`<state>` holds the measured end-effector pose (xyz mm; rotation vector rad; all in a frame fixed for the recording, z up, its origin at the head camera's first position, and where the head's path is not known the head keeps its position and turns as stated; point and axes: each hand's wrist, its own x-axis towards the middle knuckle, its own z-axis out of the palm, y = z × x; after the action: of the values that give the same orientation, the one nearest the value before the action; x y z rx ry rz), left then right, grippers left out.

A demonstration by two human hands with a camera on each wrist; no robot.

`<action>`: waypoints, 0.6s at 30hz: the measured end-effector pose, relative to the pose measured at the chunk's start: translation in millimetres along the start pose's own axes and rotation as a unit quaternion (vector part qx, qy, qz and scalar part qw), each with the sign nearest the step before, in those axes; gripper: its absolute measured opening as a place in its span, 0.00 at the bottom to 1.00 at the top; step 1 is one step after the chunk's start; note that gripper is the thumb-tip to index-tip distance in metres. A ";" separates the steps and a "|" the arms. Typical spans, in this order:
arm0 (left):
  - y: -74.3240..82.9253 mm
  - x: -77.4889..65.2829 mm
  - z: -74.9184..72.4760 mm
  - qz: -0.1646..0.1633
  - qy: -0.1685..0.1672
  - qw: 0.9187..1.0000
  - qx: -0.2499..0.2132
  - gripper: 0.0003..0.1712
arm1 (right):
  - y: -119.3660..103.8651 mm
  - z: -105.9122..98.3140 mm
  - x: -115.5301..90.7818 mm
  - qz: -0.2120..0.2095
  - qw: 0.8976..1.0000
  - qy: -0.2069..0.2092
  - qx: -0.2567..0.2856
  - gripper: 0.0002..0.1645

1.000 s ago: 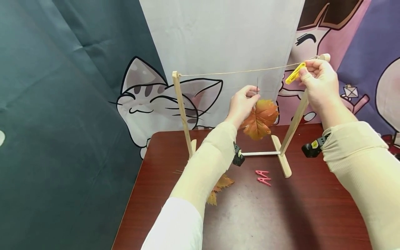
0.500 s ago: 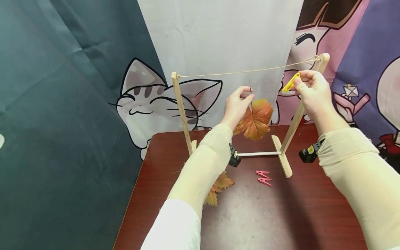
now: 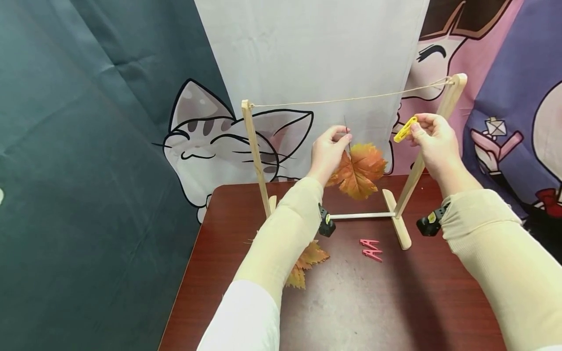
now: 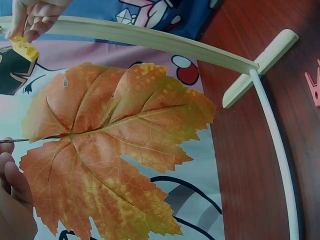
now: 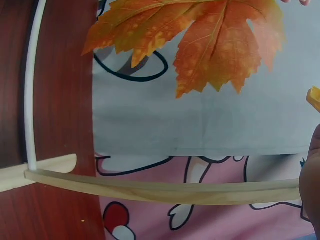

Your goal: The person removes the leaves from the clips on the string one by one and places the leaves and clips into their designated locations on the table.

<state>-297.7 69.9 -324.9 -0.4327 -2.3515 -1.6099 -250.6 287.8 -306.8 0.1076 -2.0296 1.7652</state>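
My left hand [image 3: 327,152] pinches the thin dark stem of an orange maple leaf [image 3: 359,170], which hangs below the fingers. In the left wrist view the leaf [image 4: 110,130] spreads wide, its yellow-tipped edges jagged. A yellow clothespin [image 3: 405,129] is pinched between thumb and fingers of my right hand [image 3: 434,144], to the right of the leaf and in front of the stand's right post. Above both hands, a thin string [image 3: 325,102] runs between the two posts. Only a corner of the clothespin [image 5: 314,97] shows in the right wrist view.
The wooden stand has a left post [image 3: 256,156], a right post [image 3: 410,187] and a white bottom bar [image 3: 362,216]. Two pink clothespins [image 3: 371,249] lie on the brown table [image 3: 342,312]. More leaves [image 3: 307,263] lie partly behind my left forearm. A printed curtain [image 3: 316,48] hangs behind.
My right hand has lowered from the string with the yellow clothespin and moved slightly left. My left hand, holding the leaf, has shifted a little left and down.
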 end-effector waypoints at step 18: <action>-26.3 -10.8 -16.7 -0.038 0.027 0.999 -0.004 0.07 | 42.1 9.4 -16.8 0.025 0.998 -0.015 -0.058 0.12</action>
<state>-297.0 44.2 -345.6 -0.3011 -2.3486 -1.6436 -252.6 282.6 -352.8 0.0470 -2.1695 1.6791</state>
